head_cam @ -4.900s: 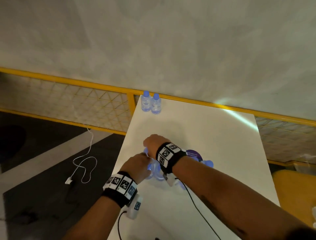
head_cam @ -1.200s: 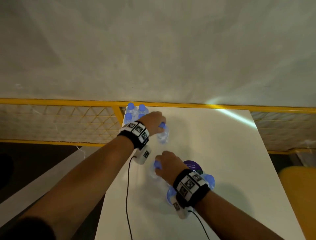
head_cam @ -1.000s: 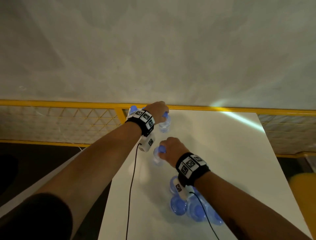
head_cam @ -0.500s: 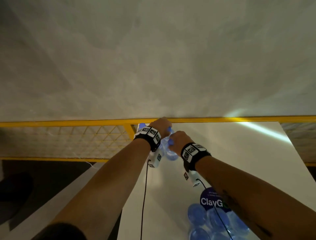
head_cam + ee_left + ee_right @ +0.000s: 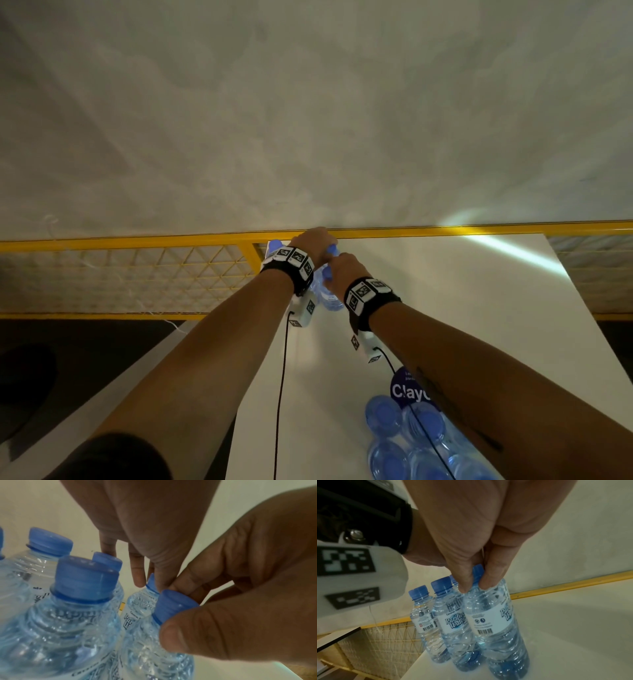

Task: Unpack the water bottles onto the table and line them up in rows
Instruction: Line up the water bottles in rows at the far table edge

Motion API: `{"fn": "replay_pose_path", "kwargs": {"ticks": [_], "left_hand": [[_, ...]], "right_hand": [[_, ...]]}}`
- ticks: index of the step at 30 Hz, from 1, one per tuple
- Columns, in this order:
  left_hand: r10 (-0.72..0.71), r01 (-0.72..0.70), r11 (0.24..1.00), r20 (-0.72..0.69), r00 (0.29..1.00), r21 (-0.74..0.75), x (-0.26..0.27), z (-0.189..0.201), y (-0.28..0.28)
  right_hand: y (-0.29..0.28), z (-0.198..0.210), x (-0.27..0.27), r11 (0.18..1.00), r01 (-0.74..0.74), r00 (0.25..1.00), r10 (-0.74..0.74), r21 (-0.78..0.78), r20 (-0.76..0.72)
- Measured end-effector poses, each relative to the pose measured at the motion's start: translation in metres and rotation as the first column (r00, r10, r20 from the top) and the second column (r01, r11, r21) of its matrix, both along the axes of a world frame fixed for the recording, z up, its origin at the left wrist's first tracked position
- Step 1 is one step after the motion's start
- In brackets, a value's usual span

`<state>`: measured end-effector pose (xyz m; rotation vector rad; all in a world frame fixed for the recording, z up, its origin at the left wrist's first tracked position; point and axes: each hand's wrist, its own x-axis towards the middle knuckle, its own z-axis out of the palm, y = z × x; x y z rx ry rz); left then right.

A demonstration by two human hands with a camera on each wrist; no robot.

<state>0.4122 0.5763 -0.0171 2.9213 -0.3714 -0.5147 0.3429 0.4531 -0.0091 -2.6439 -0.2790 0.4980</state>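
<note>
Small clear water bottles with blue caps stand grouped at the far left corner of the white table (image 5: 462, 308). My left hand (image 5: 313, 241) pinches the cap of one water bottle (image 5: 145, 599) at the back of the group. My right hand (image 5: 342, 270) pinches the cap of another bottle (image 5: 493, 622), which stands on the table just in front of it and beside two standing bottles (image 5: 448, 618). In the left wrist view my right hand (image 5: 231, 601) holds its cap (image 5: 173, 604) between thumb and fingers. The opened pack of bottles (image 5: 404, 442) sits near me under my right forearm.
A yellow rail with mesh fencing (image 5: 137, 277) runs behind the table and off to the left, close to the grouped bottles. The table's left edge (image 5: 250, 394) drops to a dark floor. Black cables (image 5: 282, 377) hang from both wrist units. A grey wall rises behind.
Both hands carried a bottle each from the pack to the far left corner. In the last half second they drew closer together beside the standing bottles.
</note>
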Motion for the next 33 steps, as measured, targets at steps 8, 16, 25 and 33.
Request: {"fn": "replay_pose_path", "kwargs": {"ticks": [8, 16, 25, 33], "left_hand": [[0.046, -0.002, 0.979, 0.212, 0.976, -0.204, -0.07, 0.027, 0.005], [-0.23, 0.207, 0.917, -0.028, 0.973, -0.342, -0.219, 0.028, -0.057], [-0.271, 0.228, 0.95, -0.198, 0.942, -0.215, -0.276, 0.008, -0.092], [-0.234, 0.195, 0.955, -0.164, 0.958, -0.223, -0.275, -0.004, -0.09]], "right_hand": [[-0.063, 0.029, -0.08, 0.998, -0.059, 0.998, 0.059, 0.032, 0.017], [-0.12, 0.039, -0.222, 0.983, -0.176, 0.972, 0.168, -0.04, -0.164], [-0.119, 0.033, -0.286, 0.941, -0.289, 0.957, 0.279, -0.176, -0.08], [-0.118, 0.014, -0.295, 0.934, -0.266, 0.962, 0.273, -0.239, 0.0]]}}
